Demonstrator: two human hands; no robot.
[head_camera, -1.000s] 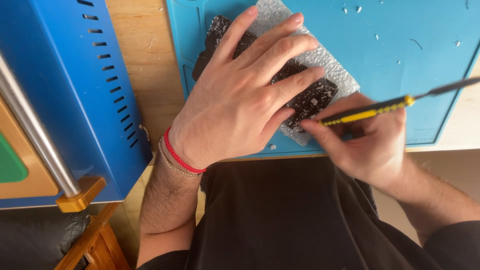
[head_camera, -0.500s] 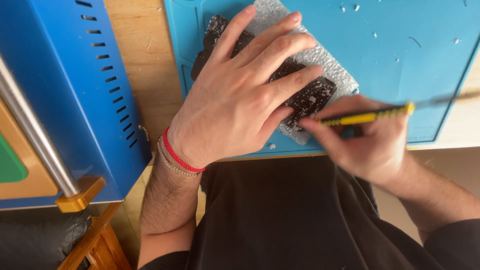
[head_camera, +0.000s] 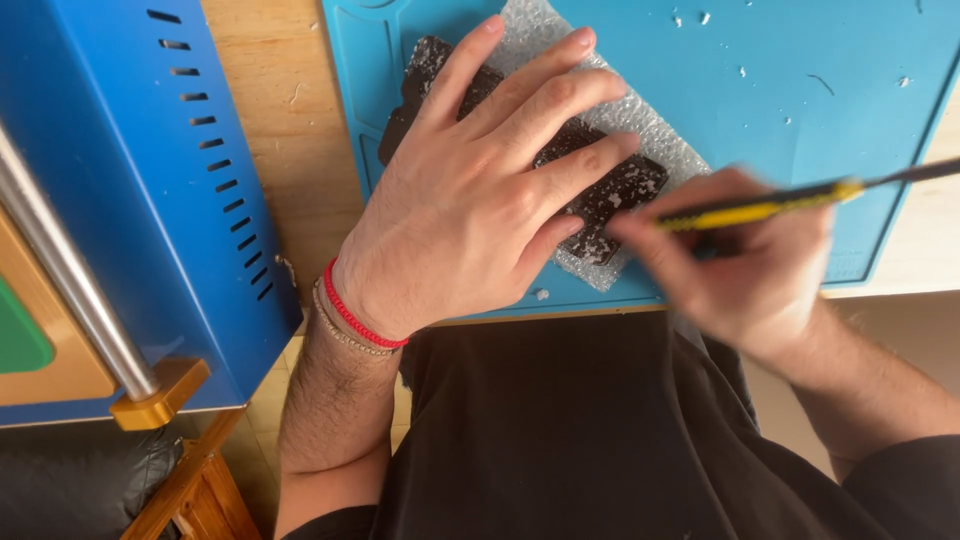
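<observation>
My left hand (head_camera: 480, 200) lies flat, fingers spread, pressing down on a dark flat board (head_camera: 612, 192) speckled with pale flecks. The board rests on a sheet of white foam wrap (head_camera: 655, 135) on a blue work mat (head_camera: 800, 90). My right hand (head_camera: 745, 260), blurred by motion, grips a thin yellow and black tool (head_camera: 770, 205) at the board's near right corner. The tool's dark end points off to the right. Red and beaded bracelets circle my left wrist.
A blue metal box (head_camera: 140, 180) with vent slots stands at the left on the wooden bench (head_camera: 290, 130). A steel rod (head_camera: 70, 280) ends in a brass-coloured fitting. Small white shavings (head_camera: 700, 18) dot the mat. My dark shirt fills the foreground.
My right hand and the tool have shifted slightly at the board's corner and now look blurred. My left hand has stayed pressed on the board.
</observation>
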